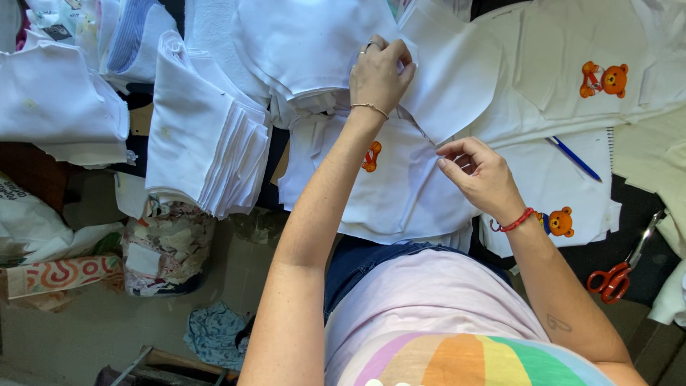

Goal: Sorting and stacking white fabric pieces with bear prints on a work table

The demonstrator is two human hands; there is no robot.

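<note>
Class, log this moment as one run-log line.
left hand: pinching white fabric piece | right hand: pinching its lower edge | nearby: blue pen, red scissors, stacked white pieces

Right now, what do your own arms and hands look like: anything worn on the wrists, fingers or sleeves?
Both arms are bare, no sleeves reaching them. The left hand wears a thin gold-coloured chain bracelet at the wrist and slim rings on the fingers. The right hand has a red beaded cord bracelet at the wrist. A small dark line tattoo marks the right upper forearm.

Left hand (pixel 381 71) fingertips tucked under white fabric piece (pixel 446 78), bear print (pixel 371 156) half covered by forearm
</note>
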